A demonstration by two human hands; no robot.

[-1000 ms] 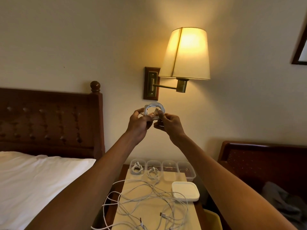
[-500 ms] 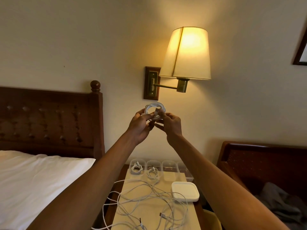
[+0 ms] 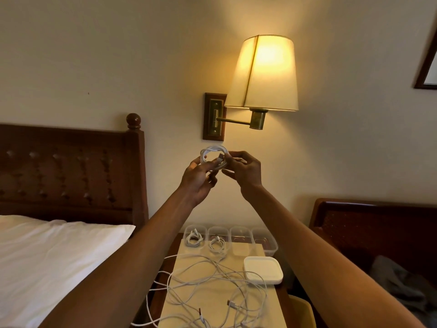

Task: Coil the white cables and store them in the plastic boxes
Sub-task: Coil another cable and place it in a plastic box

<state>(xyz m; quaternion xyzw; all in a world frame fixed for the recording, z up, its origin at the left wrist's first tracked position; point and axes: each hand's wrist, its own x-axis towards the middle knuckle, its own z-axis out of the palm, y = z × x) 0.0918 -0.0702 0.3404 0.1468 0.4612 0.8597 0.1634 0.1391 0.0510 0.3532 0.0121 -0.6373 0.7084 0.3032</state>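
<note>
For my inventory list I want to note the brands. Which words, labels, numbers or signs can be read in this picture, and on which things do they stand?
None: no text can be read anywhere in this view.
The coiled white cable, the plastic boxes, the flat white lid and the lamp's wall plate show no print.
The framed thing at the upper right is cut off by the edge; no text shows on it.

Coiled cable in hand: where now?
Head view, centre: the coiled cable is held up between the left hand and right hand, just below the wall lamp.
</note>
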